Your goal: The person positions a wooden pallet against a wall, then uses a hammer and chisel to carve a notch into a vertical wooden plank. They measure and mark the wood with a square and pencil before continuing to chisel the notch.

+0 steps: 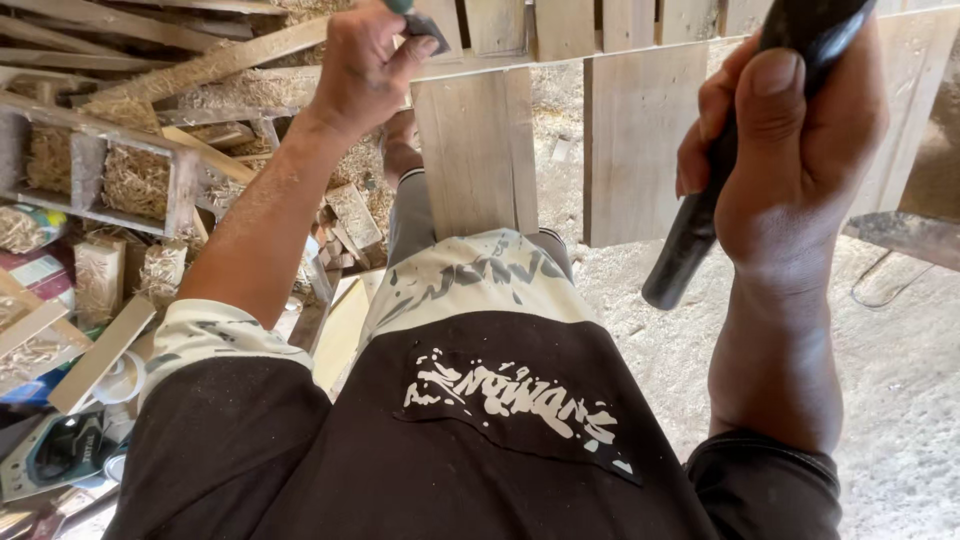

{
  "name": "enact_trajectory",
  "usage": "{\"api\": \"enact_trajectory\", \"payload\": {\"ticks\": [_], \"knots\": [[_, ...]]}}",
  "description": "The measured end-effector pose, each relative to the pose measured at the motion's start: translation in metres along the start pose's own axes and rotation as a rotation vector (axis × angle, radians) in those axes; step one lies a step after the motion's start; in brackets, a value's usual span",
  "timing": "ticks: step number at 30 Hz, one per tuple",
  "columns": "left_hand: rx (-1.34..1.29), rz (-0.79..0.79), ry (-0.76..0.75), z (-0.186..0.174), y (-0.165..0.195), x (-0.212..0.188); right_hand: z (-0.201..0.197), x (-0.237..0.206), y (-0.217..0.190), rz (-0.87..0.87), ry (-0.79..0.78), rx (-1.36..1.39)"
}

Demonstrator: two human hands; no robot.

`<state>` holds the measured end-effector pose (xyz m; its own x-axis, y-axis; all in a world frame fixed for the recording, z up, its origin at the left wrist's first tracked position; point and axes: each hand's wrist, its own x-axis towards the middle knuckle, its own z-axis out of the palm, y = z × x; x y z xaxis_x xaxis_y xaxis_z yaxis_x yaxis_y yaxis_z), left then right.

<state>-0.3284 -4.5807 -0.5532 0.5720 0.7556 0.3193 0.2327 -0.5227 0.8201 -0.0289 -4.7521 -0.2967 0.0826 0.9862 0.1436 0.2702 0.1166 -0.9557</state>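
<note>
Pale wooden plank point(476, 150) stands upright just below the left hand point(362, 70), which pinches a small dark tool point(420, 22), perhaps a chisel. Right hand point(790, 150) grips a black cylindrical handle point(700, 215) tightly.

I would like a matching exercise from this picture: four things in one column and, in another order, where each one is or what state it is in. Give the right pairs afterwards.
Things:
1. black handle
2. wooden board
3. straw
4. sawdust floor

Places or states:
A. packed inside a wooden frame, far left
B. held in the right hand
C. upright, just below the left hand
D. pale, at lower right

Pairs: 1-B, 2-C, 3-A, 4-D
</note>
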Motion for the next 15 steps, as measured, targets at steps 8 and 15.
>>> {"api": "enact_trajectory", "payload": {"ticks": [8,15], "knots": [[0.230,0.159,-0.043,-0.001,0.020,0.002,0.007,-0.012,0.023,0.091,0.043,0.072],[0.253,0.106,-0.056,0.000,0.016,0.000,0.011,-0.008,0.018,0.069,0.018,0.041]]}}
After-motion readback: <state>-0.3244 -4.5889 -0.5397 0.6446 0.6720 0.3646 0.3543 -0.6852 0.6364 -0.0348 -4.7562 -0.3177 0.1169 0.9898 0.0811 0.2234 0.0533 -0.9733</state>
